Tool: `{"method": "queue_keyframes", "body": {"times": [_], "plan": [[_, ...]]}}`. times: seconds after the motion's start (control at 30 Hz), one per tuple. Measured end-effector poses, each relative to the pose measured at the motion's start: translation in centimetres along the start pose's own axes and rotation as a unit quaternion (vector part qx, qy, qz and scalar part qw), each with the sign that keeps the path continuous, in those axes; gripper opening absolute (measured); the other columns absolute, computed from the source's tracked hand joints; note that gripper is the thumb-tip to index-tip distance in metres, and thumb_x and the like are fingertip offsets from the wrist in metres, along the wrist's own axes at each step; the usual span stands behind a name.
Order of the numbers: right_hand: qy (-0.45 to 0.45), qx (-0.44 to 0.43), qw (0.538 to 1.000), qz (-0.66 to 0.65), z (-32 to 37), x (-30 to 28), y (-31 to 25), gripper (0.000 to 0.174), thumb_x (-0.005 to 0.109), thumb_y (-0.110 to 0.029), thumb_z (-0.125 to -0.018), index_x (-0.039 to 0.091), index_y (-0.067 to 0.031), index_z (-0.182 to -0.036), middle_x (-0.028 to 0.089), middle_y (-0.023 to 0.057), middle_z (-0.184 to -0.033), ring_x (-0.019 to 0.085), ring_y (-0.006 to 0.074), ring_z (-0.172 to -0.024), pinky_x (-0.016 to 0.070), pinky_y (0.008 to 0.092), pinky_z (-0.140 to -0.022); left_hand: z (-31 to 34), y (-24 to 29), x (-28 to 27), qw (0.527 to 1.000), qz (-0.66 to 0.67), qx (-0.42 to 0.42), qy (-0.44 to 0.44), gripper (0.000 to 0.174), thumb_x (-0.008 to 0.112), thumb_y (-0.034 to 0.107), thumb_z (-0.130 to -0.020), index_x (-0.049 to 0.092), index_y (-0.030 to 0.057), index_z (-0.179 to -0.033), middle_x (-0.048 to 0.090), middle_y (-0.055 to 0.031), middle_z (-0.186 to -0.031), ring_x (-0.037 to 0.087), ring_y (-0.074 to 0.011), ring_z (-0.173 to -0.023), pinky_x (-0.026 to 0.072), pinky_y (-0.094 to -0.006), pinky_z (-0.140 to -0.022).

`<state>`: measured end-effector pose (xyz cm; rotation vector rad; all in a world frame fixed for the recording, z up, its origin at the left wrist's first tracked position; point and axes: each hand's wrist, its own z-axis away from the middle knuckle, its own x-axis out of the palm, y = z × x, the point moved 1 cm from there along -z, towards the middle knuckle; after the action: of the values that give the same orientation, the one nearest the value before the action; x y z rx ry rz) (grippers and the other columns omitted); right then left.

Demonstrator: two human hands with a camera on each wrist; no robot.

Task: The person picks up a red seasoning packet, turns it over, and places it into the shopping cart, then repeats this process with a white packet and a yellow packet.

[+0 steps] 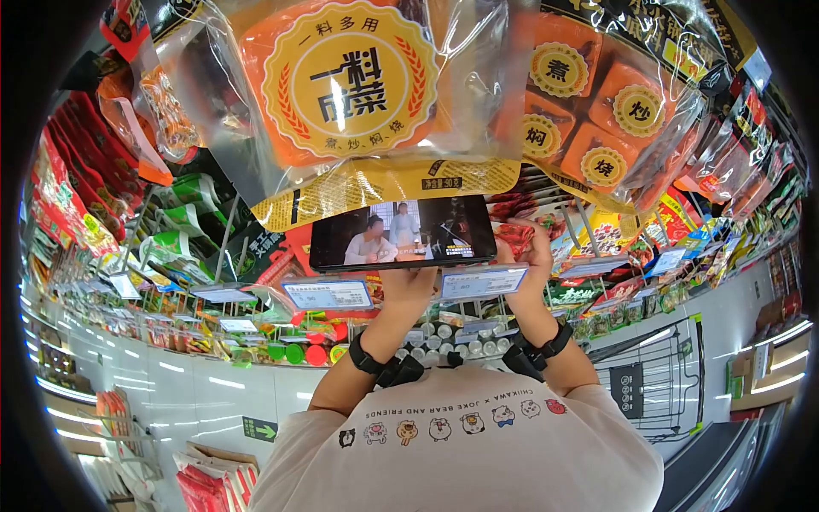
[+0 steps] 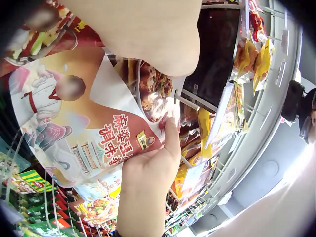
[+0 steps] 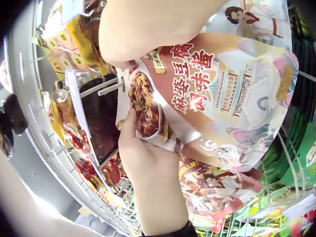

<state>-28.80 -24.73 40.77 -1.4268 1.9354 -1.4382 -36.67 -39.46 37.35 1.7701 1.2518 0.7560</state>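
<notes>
A large sauce packet with a chef picture and red lettering spreads between the two hands. My left hand pinches its edge, thumb on the printed food bowl. My right hand pinches the opposite side, thumb also on the front. Each wrist view has its own hand large and close at the top, fingers mostly out of sight. A phone playing a video lies across the head view above my hands and hides most of the packet.
Clear bags with orange blocks hang close above the phone. Price tags and hooks line the shelf front around my wrists. Packets hang on both sides. A wire cart stands at the right.
</notes>
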Motion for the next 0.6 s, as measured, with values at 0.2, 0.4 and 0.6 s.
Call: {"method": "queue_keyframes", "body": {"times": [0.2,0.4,0.6], "plan": [[0.069,-0.167,0.978,0.104,0.6,-0.6,2.3,0.040,0.056,0.006,-0.078,0.042,-0.0018,-0.115,0.058,0.0079,-0.086,0.056,0.0093,-0.064,0.0457,0.0206,-0.052,0.0,1.5,-0.3,0.970,-0.143,0.187,0.060,0.005,0.055,-0.002,-0.072,0.052,0.0004,-0.075,0.055,-0.0100,-0.072,0.051,-0.0181,-0.058,0.0397,-0.0265,-0.054],[0.025,-0.150,0.976,0.158,1.0,-0.8,1.7,0.028,0.056,0.008,-0.077,0.056,-0.0006,-0.104,0.056,0.0053,-0.077,0.051,0.0077,-0.065,0.0422,0.0206,-0.053,1.0,2.0,0.0,0.968,-0.137,0.189,0.093,0.015,0.055,-0.006,-0.069,0.055,0.0018,-0.082,0.057,-0.0127,-0.075,0.054,-0.0248,-0.061,0.0418,-0.0296,-0.056],[-0.014,-0.184,0.949,0.257,1.1,-0.8,0.8,0.022,0.058,0.004,-0.077,0.062,-0.0024,-0.099,0.055,0.0092,-0.084,0.056,0.0124,-0.072,0.0465,0.0232,-0.060,1.5,0.5,-0.4,0.951,-0.195,0.235,0.045,0.021,0.055,-0.009,-0.066,0.058,0.0022,-0.083,0.056,-0.0131,-0.075,0.053,-0.0255,-0.059,0.0417,-0.0300,-0.054]]}}
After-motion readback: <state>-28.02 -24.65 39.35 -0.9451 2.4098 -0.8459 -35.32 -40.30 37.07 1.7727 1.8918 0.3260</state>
